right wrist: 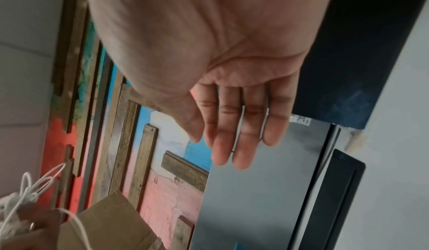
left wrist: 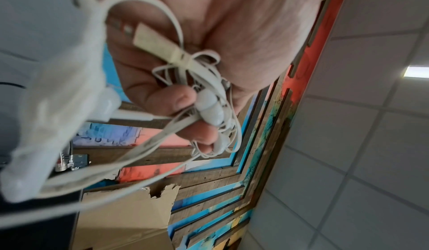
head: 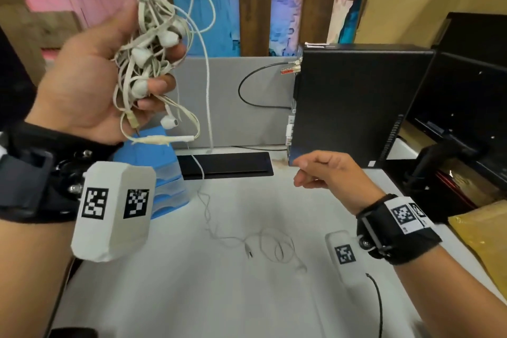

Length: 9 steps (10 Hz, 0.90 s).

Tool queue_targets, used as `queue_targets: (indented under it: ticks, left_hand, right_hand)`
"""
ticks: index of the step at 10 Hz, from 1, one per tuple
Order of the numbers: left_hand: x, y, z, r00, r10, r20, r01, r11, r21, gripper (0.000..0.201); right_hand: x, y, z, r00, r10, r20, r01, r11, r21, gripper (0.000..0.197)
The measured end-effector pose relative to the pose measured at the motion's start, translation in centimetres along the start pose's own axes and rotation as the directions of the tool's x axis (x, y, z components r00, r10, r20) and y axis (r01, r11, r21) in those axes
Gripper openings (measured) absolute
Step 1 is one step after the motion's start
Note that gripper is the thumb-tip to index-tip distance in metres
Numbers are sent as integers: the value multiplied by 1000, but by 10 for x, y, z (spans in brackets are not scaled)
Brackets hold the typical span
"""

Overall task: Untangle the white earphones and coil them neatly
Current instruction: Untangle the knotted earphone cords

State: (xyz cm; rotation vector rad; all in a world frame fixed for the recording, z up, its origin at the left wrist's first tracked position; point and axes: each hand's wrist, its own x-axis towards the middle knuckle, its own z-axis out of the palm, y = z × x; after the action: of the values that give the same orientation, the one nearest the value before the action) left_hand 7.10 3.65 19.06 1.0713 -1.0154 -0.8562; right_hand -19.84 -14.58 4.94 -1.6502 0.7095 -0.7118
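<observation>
My left hand (head: pixel 104 71) is raised at the upper left and grips a tangled bundle of white earphones (head: pixel 149 55) with several earbuds and flat cords. The left wrist view shows its fingers curled round the bundle (left wrist: pixel 209 107). One thin white cord (head: pixel 208 107) hangs from the bundle down to the white table (head: pixel 192 304). There it lies in loose loops, ending in a jack plug (head: pixel 249 251) and an earbud (head: pixel 301 269). My right hand (head: pixel 323 170) hovers above the table at the right, holding nothing. In the right wrist view its fingers (right wrist: pixel 239 140) are straight and together.
A black computer case (head: pixel 356 107) stands behind my right hand, with a grey partition (head: pixel 247 96) to its left. A black flat slab (head: pixel 227 166) lies at the partition's foot. A blue stack of trays (head: pixel 167 189) is under my left wrist. A yellow padded envelope (head: pixel 482 236) lies far right.
</observation>
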Motion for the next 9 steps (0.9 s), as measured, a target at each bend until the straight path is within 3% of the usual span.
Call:
queue_targets:
  ticks: [1,2,4,5,7,9]
  left_hand:
    - [0,4,8,999,-20,-31,18,998,-67,48]
    - [-5,-9,22,998,-60,18,61,993,-96,40]
    - [-34,-101,81,952,-306,29,307,944,-120,41]
    - [-44,-119,94,933,-356,59,361,916,-177,40]
    - [-62,-126,97,933,-338,124,360,895,-263,48]
    - [-71,-120,88,908,-384,167,419,821,-388,49]
  right_hand:
    - [-7,6,-5,999,11,-51,-10,1000,18,16]
    - [-17,9,-5,994,13,-106,-9,999,45,16]
    - [-44,-9,16,989,-48,-142,67,988,136,15]
    - [-59,-22,22,983,-130,-130,148,979,142,12]
    - [-82,-43,21,957,-239,-166,265,951,159,11]
    - [-82,-42,32,963,-240,-125,256,958,131,17]
